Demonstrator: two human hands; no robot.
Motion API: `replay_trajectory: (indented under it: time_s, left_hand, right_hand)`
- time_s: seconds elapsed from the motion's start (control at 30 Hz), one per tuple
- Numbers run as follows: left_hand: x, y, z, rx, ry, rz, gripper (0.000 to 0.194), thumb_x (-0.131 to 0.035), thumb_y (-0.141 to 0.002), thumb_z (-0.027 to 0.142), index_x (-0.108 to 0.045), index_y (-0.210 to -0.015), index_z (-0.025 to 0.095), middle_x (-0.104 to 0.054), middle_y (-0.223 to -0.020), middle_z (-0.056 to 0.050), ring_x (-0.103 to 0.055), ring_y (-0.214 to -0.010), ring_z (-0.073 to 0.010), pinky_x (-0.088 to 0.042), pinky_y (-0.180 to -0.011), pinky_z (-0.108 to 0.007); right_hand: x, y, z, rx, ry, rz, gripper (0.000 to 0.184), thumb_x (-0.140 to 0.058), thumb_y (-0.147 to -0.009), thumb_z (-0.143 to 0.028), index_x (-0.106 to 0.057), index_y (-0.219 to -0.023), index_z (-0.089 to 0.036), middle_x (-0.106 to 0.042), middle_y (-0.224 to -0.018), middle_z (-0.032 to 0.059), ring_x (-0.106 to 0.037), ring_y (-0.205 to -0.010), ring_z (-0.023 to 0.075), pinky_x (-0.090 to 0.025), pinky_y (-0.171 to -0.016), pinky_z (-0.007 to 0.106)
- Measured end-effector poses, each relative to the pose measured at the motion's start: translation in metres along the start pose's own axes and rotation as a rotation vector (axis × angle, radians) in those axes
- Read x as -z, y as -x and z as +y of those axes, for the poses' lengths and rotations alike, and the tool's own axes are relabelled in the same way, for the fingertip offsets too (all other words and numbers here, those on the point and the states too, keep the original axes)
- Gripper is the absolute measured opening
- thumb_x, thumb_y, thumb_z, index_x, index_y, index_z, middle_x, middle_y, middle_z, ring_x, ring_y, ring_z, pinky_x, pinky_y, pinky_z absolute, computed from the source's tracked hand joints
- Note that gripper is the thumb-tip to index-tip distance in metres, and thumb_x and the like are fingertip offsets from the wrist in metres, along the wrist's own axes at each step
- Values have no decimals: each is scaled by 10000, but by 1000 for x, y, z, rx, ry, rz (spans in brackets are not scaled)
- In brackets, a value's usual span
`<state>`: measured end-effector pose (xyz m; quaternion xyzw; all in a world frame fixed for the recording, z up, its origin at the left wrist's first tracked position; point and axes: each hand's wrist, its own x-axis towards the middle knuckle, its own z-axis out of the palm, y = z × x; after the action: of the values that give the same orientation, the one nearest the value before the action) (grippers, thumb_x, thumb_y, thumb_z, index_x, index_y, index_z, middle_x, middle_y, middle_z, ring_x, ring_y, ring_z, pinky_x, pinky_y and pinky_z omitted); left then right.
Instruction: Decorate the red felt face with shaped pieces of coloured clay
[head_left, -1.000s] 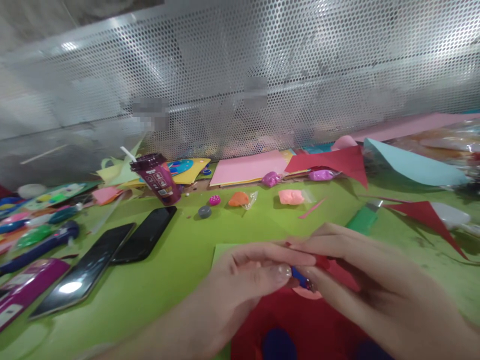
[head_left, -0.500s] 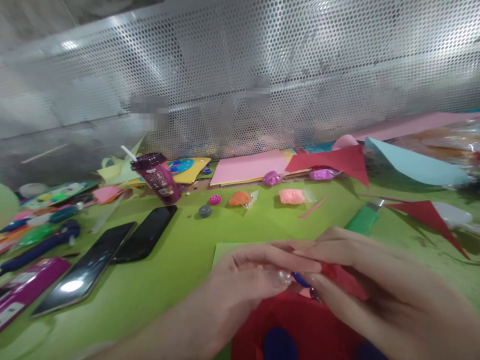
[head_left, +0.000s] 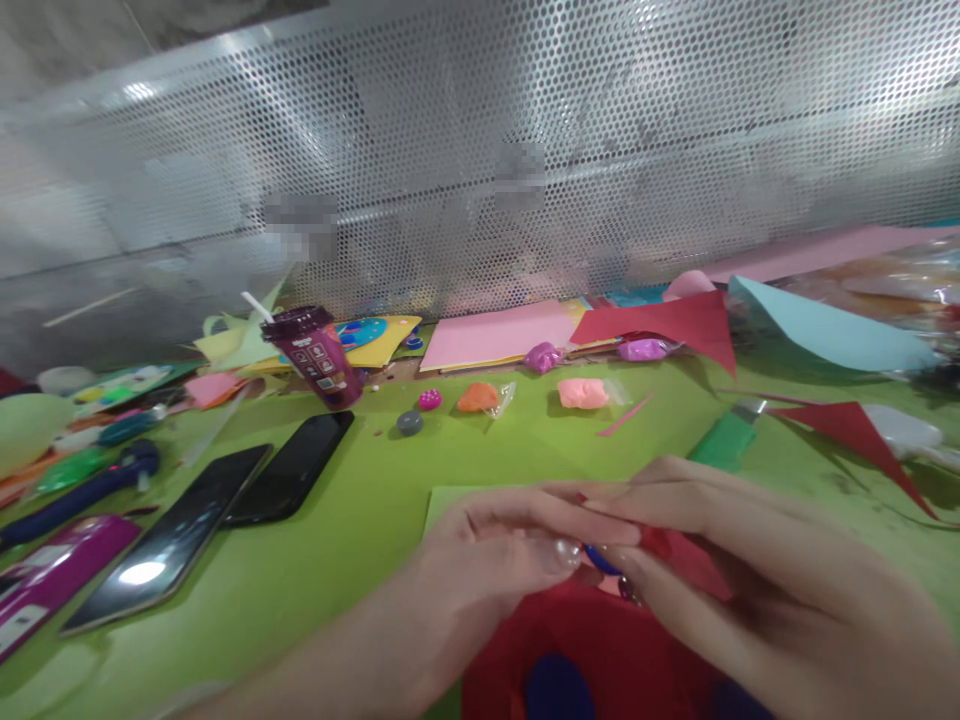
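Note:
My left hand (head_left: 495, 555) and my right hand (head_left: 720, 560) meet at the bottom middle, fingers pinched together. Between the fingertips sits a small blue piece (head_left: 598, 556), and a red paper scrap (head_left: 690, 562) lies under my right fingers. Both hands hover over a red paper shape (head_left: 600, 660) with a dark blue patch (head_left: 556, 690). A light green sheet (head_left: 442, 500) shows just behind my left hand.
Two black phones (head_left: 292, 465) (head_left: 172, 540) lie at left on the green table (head_left: 360, 520), near a purple cup with straw (head_left: 315, 355). Clay lumps (head_left: 581, 393), a green glue stick (head_left: 724, 440), red paper triangles (head_left: 855, 430), pink and blue sheets line the back. A perforated metal wall (head_left: 525, 150) stands behind.
My hands dipped slightly lower and closer together over the red paper. A pale green rounded thing came into view at the far left edge.

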<state>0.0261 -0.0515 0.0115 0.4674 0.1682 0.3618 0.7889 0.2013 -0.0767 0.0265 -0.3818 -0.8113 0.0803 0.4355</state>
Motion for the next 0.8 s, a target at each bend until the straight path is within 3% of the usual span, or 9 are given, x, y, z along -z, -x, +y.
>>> replay_trajectory:
  time_s: [0.23,0.57,0.8]
  left_hand:
    - [4,-2,0,72,98,14,231,-508,-771,108,-714,-863,158,-673,-947,-58,-601,-902,-182,-449,-880,-347]
    - [7,-4,0,106,162,28,200,-520,-764,102,-709,-820,132,-658,-862,-50,-600,-851,-163,-469,-847,-324]
    - [11,-5,0,113,182,-15,210,-500,-779,89,-696,-843,129,-652,-876,-53,-604,-864,-155,-461,-831,-295]
  right_hand:
    - [-2,-3,4,-22,0,21,163,-541,-807,-168,-633,-920,-240,-673,-782,-34,-639,-719,80,-516,-562,114]
    - [-4,-4,5,19,-18,17,157,-570,-789,-163,-643,-909,-232,-682,-780,-46,-631,-705,53,-499,-610,73]
    - [-5,-7,5,-21,-41,14,164,-571,-781,-151,-661,-901,-217,-684,-777,-34,-632,-683,66,-508,-602,104]
